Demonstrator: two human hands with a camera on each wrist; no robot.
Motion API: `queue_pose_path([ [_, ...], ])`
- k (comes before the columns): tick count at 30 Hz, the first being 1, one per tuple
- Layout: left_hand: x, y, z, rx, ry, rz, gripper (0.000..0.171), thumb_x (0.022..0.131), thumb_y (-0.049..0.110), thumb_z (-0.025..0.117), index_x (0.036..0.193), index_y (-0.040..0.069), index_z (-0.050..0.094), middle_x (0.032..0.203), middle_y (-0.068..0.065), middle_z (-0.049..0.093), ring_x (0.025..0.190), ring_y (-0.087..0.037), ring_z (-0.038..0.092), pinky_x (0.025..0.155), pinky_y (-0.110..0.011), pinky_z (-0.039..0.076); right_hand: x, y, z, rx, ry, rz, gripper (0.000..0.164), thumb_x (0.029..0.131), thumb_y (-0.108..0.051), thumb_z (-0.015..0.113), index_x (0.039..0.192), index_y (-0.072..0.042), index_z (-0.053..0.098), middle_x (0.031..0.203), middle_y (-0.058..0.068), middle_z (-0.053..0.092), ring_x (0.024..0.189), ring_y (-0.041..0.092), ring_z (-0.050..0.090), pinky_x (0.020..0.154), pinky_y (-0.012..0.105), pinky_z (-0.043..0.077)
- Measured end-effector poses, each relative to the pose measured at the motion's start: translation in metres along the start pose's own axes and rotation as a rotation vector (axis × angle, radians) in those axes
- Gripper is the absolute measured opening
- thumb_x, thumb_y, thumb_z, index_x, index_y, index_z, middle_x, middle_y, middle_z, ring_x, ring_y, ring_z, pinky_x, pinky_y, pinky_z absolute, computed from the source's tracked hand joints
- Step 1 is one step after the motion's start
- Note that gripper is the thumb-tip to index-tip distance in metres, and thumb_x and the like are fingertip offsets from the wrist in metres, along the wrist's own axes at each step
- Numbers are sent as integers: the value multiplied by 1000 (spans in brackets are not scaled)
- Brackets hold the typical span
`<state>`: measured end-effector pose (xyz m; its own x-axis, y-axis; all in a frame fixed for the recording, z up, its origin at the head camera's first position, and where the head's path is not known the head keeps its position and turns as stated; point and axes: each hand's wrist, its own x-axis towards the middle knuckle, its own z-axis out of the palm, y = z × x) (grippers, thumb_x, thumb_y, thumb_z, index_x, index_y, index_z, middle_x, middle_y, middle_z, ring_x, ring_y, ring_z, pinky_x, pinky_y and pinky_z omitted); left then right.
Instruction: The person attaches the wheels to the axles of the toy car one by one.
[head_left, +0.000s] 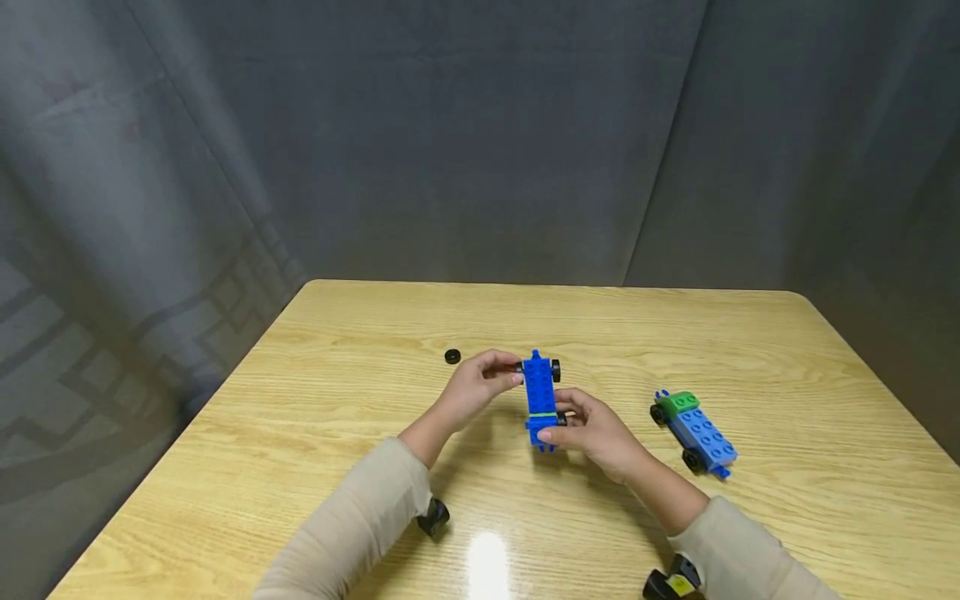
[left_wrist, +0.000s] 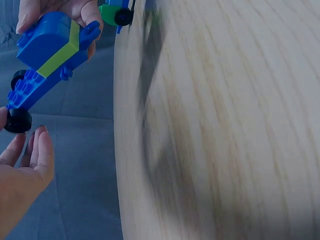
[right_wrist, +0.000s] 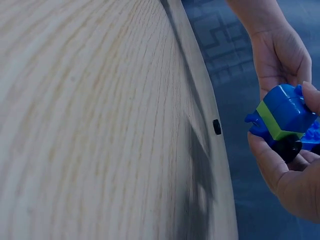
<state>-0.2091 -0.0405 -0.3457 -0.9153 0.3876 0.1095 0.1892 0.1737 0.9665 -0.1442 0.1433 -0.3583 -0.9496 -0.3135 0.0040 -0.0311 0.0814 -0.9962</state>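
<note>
A blue toy car point(head_left: 540, 392) with a lime-green band and black wheels is held above the table. My right hand point(head_left: 603, 437) grips its cab end, thumb on top and fingers beneath. At the far left corner, my left hand point(head_left: 476, 387) pinches a black wheel point(left_wrist: 18, 121) between thumb and fingers. In the left wrist view, a blue hub point(left_wrist: 65, 73) beside the band carries no wheel. A loose black wheel point(head_left: 452, 357) lies on the table beyond my left hand; the right wrist view also has this wheel point(right_wrist: 216, 127).
On the wooden table point(head_left: 300, 417), a second toy car point(head_left: 697, 433), blue with a green front and black wheels, stands right of my right hand. Grey curtains point(head_left: 480, 150) hang behind the table. Black wrist cameras point(head_left: 433, 517) sit under both sleeves.
</note>
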Motion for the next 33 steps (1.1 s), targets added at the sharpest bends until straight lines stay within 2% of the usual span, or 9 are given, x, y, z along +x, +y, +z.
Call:
queue_pose_path([
  [4, -1, -1, -4, 21, -3, -3, 27, 82, 12, 59, 106, 0, 55, 98, -10, 58, 87, -17, 55, 75, -29, 46, 0, 0, -1, 14, 28, 13, 58, 74, -9, 68, 118, 12, 36, 106, 22, 48, 83, 20, 53, 71, 31, 48],
  [10, -1, -6, -16, 67, 36, -22, 27, 82, 12, 59, 106, 1, 55, 100, -14, 56, 87, -18, 54, 74, -27, 46, 1, 0, -3, 14, 93, 48, 55, 73, -6, 68, 115, 11, 36, 103, 18, 47, 84, 17, 49, 68, 25, 46],
  [19, 2, -12, -37, 143, 87, -80, 27, 82, 12, 59, 106, 3, 55, 100, -8, 56, 91, -19, 53, 78, -29, 45, 0, 1, -5, 32, 80, 26, 53, 75, -4, 64, 115, 11, 32, 102, 17, 43, 83, 17, 48, 69, 25, 45],
  [27, 5, -20, -53, 187, 115, -119, 32, 82, 9, 59, 111, -2, 51, 109, -17, 52, 98, -23, 49, 83, -34, 42, 1, 1, -6, 11, 93, 17, 52, 76, -4, 64, 116, 11, 34, 104, 18, 48, 86, 17, 50, 73, 25, 44],
  [33, 9, -26, -62, 274, 157, -138, 31, 80, 6, 60, 109, -2, 53, 108, -15, 53, 103, -26, 47, 85, -35, 40, 1, 0, -7, -21, 110, 28, 52, 76, -6, 64, 116, 9, 36, 106, 19, 48, 88, 19, 49, 74, 26, 43],
])
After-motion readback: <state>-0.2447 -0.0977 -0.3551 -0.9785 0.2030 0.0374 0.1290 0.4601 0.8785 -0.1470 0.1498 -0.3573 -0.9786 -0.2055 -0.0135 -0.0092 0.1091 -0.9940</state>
